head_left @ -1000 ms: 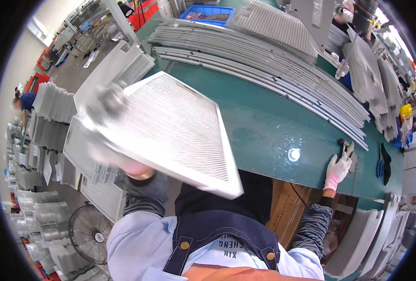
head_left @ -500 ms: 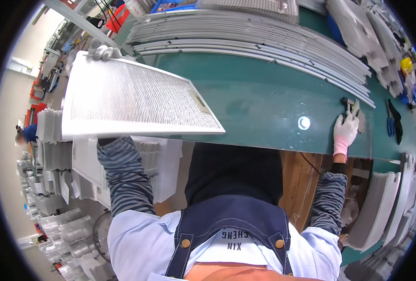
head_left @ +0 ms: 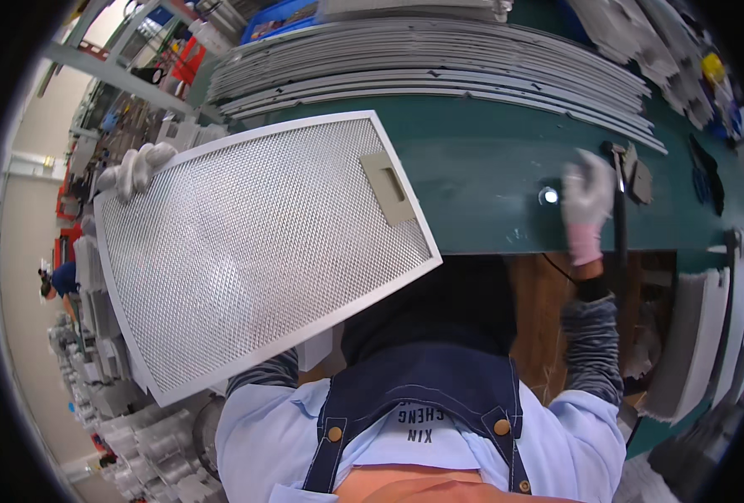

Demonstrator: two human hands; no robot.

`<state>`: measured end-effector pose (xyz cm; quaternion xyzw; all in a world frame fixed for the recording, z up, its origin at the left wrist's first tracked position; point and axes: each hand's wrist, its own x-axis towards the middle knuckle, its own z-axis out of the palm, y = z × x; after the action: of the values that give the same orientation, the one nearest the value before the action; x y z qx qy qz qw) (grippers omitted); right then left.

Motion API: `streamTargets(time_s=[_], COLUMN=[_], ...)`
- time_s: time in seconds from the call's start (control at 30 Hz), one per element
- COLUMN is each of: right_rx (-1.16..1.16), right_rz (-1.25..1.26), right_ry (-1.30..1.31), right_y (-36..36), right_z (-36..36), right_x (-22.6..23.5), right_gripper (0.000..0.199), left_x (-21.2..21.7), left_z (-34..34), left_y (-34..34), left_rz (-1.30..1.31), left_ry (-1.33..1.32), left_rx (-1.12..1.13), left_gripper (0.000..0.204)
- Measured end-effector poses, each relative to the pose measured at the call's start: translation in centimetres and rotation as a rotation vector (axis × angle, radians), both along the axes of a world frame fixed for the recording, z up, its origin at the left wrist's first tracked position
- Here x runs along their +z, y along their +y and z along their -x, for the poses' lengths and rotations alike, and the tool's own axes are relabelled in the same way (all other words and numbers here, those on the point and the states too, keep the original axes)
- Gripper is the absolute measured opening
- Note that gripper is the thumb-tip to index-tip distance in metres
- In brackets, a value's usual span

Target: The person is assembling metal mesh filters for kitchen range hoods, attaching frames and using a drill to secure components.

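Two gloved hands work apart. Nearest, a mesh filter [head_left: 254,251] is held tilted over the counter's [head_left: 481,168] front edge, the left hand [head_left: 134,168] curled shut on its far left corner. Farther right, the right hand [head_left: 587,191] grips a dark tool [head_left: 619,210] on the counter. Beyond lie stacked metal panels [head_left: 439,59].

White knit glove on left hand [head_left: 134,168]; white glove with pink cuff on right hand [head_left: 586,197]. Grey-and-black striped sleeves. Light blue shirt. Dark navy bib apron, round brass buttons, white lettering on chest.
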<state>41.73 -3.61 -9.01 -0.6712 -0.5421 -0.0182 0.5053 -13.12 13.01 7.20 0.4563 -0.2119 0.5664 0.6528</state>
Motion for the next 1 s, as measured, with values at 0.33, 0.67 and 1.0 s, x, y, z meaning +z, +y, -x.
streamTargets(time_s=[0.33, 0.67, 1.0], right_rx=[1.001, -0.026, -0.481], right_rz=[0.612, 0.263, 0.690], right_ry=[1.180, -0.346, -0.504], right_y=[-0.8, 3.3, 0.2], right_z=[15.1, -0.7, -11.8], right_x=[7.6, 5.5, -2.9], right_gripper=[0.043, 0.039, 0.018], left_x=[0.1, 6.7, -6.0], left_z=[-7.7, -15.4, -26.5], left_y=[-5.9, -11.6, -8.4], left_rz=[-0.010, -0.530, -0.818], left_ry=[-0.248, 0.474, 0.883], left_rx=[0.054, 1.134, 1.539], left_gripper=[0.038, 0.039, 0.043])
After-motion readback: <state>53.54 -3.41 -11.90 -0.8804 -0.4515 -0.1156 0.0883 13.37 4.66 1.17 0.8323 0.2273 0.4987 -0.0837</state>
